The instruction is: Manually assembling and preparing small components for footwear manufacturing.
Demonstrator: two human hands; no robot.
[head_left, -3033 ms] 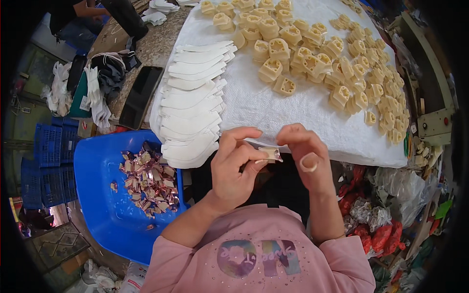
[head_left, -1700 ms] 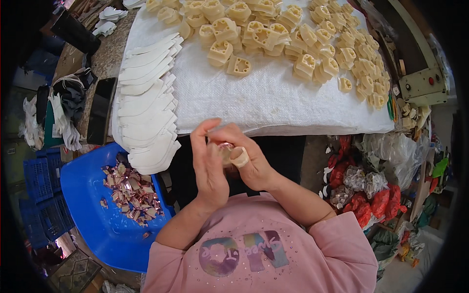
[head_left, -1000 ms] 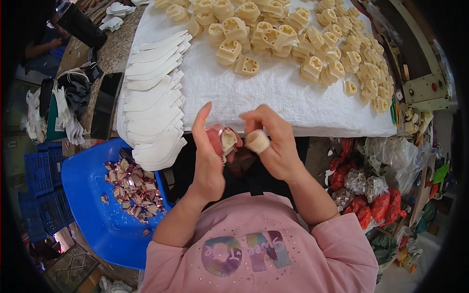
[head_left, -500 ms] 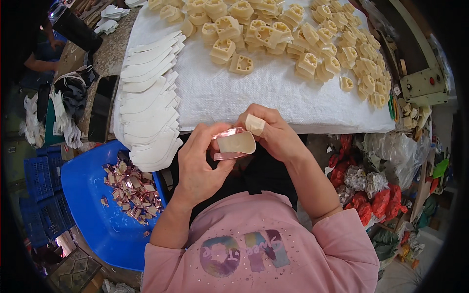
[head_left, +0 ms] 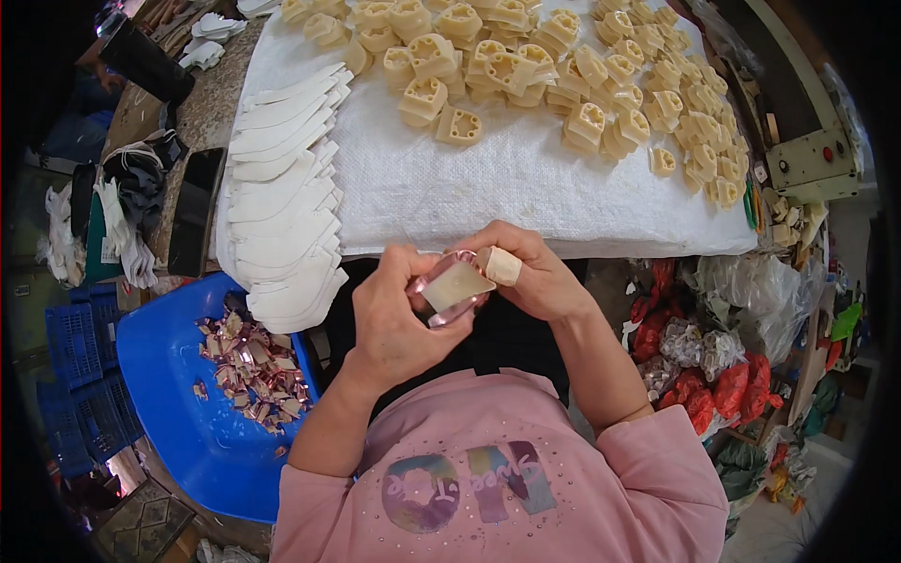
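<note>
My left hand is closed round a shoe heel with a pale beige face and shiny pink metallic covering along its sides. It is held above my lap, just off the near edge of the white-covered table. My right hand is also closed on the heel, at its far right side. Beige tape is wrapped round the right thumb. The right fingertips are partly hidden behind the heel. Beyond my hands, many cream plastic heels with holes in their ends lie piled on the white woven cloth.
White curved sheets lie overlapped along the table's left side. Below them stands a blue basin with pink metallic scraps. A phone and a black cup are at left. Red plastic bags lie at right.
The heel has turned and tilted in my hands, its beige face now slanting. My right hand has come slightly nearer to me, and the left hand has moved slightly right.
</note>
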